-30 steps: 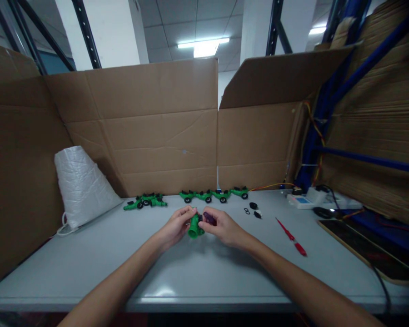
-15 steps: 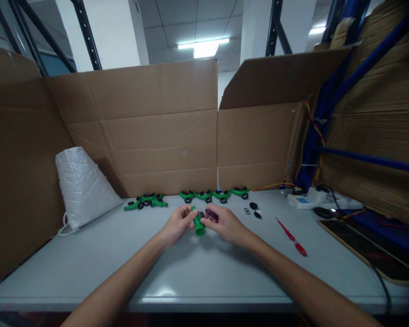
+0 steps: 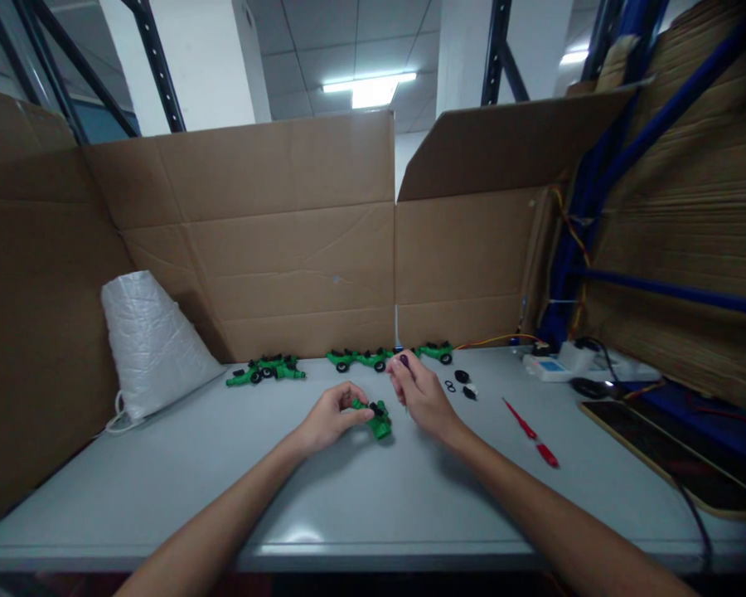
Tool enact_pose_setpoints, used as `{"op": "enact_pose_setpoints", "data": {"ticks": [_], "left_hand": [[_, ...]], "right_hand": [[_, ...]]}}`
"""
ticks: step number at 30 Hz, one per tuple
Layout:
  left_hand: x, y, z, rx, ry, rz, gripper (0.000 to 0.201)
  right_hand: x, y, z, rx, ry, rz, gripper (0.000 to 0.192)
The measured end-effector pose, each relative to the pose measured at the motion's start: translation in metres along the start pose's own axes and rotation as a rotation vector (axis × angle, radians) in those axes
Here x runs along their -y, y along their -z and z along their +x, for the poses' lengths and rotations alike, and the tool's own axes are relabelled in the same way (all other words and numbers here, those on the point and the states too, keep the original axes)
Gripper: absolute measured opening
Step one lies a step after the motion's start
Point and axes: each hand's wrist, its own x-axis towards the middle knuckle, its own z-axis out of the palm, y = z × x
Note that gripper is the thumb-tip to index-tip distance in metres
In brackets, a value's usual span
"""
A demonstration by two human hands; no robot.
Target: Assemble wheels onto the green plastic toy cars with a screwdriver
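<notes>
My left hand grips a green plastic toy part with a black piece on it, resting it on the grey table. My right hand is raised just right of the part, fingers closed round a small dark purple tool with a thin shaft pointing down. The two hands are a little apart.
A row of green toy vehicles and a second group stand by the cardboard wall. Small black rings and wheels, a red screwdriver, a white bag and a device with cables lie around.
My right hand has lifted away from the green part, taking the purple tool up and right. My left hand has turned the part and lowered it onto the table.
</notes>
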Motion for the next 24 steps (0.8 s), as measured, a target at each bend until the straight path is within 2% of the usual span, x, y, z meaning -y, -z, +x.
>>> {"op": "enact_pose_setpoints", "data": {"ticks": [4,8,12,24], "left_hand": [[-0.001,-0.002,-0.005,0.089,0.033,0.127,0.056],[-0.004,-0.007,-0.009,0.122,0.032,0.218,0.043],[-0.006,-0.011,-0.011,0.157,0.035,0.266,0.038],[-0.016,-0.017,-0.014,0.234,-0.033,0.299,0.036]], "right_hand": [[0.002,-0.002,0.000,-0.050,0.057,0.083,0.042],[0.002,-0.007,0.000,-0.065,-0.021,0.244,0.041],[0.003,-0.011,-0.002,-0.007,-0.057,0.321,0.042],[0.003,-0.016,-0.011,0.179,-0.070,0.270,0.040]]}}
